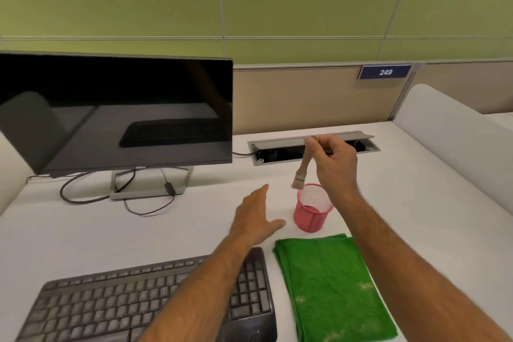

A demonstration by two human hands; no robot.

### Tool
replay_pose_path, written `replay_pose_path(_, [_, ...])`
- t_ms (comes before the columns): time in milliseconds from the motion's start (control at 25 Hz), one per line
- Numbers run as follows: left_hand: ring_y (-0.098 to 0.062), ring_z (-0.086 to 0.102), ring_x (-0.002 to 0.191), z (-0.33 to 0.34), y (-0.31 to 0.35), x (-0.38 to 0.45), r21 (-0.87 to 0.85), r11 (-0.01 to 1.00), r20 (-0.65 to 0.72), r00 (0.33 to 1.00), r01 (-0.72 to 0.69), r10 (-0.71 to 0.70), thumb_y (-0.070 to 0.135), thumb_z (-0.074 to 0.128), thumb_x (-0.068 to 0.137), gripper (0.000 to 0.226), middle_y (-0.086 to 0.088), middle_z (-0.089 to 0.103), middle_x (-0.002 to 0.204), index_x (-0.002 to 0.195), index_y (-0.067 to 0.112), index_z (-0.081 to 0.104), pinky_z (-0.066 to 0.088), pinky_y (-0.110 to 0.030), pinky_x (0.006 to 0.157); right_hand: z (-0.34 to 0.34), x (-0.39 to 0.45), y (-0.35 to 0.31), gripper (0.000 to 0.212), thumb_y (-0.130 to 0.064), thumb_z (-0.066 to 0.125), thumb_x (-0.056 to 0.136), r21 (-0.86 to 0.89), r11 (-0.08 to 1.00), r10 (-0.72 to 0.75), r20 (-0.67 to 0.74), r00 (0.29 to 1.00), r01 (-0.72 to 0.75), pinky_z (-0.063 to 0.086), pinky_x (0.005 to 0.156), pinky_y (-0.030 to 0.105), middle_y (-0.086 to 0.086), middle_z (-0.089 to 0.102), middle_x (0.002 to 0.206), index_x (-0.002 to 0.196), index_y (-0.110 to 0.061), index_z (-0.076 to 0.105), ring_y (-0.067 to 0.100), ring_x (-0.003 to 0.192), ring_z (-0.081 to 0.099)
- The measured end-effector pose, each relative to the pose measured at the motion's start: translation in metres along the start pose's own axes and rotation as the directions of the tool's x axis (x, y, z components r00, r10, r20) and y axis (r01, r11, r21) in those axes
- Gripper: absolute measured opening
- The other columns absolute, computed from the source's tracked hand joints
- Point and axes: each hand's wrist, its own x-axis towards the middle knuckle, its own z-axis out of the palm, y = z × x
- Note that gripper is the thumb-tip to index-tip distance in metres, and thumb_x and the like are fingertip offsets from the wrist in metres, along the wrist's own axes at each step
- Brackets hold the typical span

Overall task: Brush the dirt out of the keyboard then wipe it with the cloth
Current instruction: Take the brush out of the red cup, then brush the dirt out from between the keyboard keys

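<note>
From your head camera, your right hand (333,164) pinches the wooden handle of a small brush (302,166) near its top, fingers curled round it. The brush hangs bristles down, tilted slightly, its tip just above the far left rim of the pink mesh cup (313,208) and apart from it as far as the view shows. Your left hand (256,219) is flat and relaxed, fingers straight and pointing away from you, thumb spread toward the cup; it holds nothing, and whether it touches the white tabletop (83,230) you cannot tell.

The keyboard (111,302) lies at the near left, black and dusty, with your left forearm crossing over its right end. Just beside its right edge lies the folded green cloth (333,286), flat on the tabletop, with pale specks on it. The cup stands just beyond the cloth's far edge.

Farther back on the left stands a dark monitor (116,114), with cables (83,194) looping round its stand. An open cable hatch (313,147) sits in the tabletop behind your right hand. A blue sign (385,72) on the partition reads 249.
</note>
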Motion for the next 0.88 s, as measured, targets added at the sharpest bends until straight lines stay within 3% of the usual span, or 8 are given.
replay_pose_path(160, [-0.02,0.023,0.148,-0.066,-0.044,-0.029,0.183,0.983,-0.114,0.993,-0.023,0.044,0.057,0.066,0.087,0.091,-0.001,0.025,0.162,0.157,0.02,0.02,0.019,-0.034,0.119,0.04,-0.036,-0.024,0.009,-0.025,0.063,0.095,0.046,0.997,-0.064,0.153,0.986,0.058,0.059,0.054,0.035,0.006,0.073,0.078,0.088,-0.019,0.063,0.021,0.073,0.072])
replay_pose_path(400, [-0.021,0.029,0.145,-0.141,-0.136,-0.093,0.301,0.953,-0.234,0.972,0.037,0.036,0.065,0.058,0.088,0.086,-0.002,0.033,0.159,0.153,0.017,0.03,0.022,-0.035,0.117,0.111,-0.101,-0.041,0.01,-0.012,0.065,0.092,0.042,0.999,-0.04,0.287,0.957,0.03,0.062,0.068,0.036,0.006,0.073,0.082,0.091,-0.021,0.063,0.018,0.077,0.072])
replay_pose_path(520, [-0.022,0.025,0.148,-0.166,-0.184,-0.125,0.35,0.932,-0.238,0.971,0.094,-0.009,0.069,0.051,0.089,0.088,-0.004,0.029,0.161,0.155,0.016,0.028,0.02,-0.038,0.12,0.146,-0.131,-0.043,0.008,-0.01,0.067,0.09,-0.002,1.0,0.015,0.331,0.944,-0.015,0.061,0.076,0.041,0.001,0.072,0.087,0.095,-0.017,0.066,0.017,0.08,0.071])
replay_pose_path(680, [-0.02,0.016,0.151,-0.196,-0.254,-0.172,0.362,0.912,-0.205,0.971,0.191,-0.122,0.07,0.039,0.093,0.083,-0.001,0.019,0.165,0.157,0.02,0.022,0.014,-0.042,0.123,0.194,-0.176,-0.049,0.01,-0.018,0.067,0.091,-0.049,0.999,0.025,0.392,0.92,-0.006,0.058,0.079,0.046,-0.008,0.071,0.083,0.086,-0.027,0.065,0.017,0.08,0.068])
replay_pose_path(880, [-0.019,0.016,0.152,-0.215,-0.327,-0.224,0.336,0.903,-0.196,0.958,0.267,-0.21,0.061,0.019,0.097,0.07,0.001,0.022,0.164,0.156,0.025,0.028,0.012,-0.044,0.124,0.244,-0.223,-0.062,0.008,-0.012,0.062,0.093,-0.038,0.999,0.037,0.449,0.893,-0.022,0.058,0.082,0.044,-0.004,0.07,0.089,0.091,-0.02,0.064,0.017,0.085,0.068])
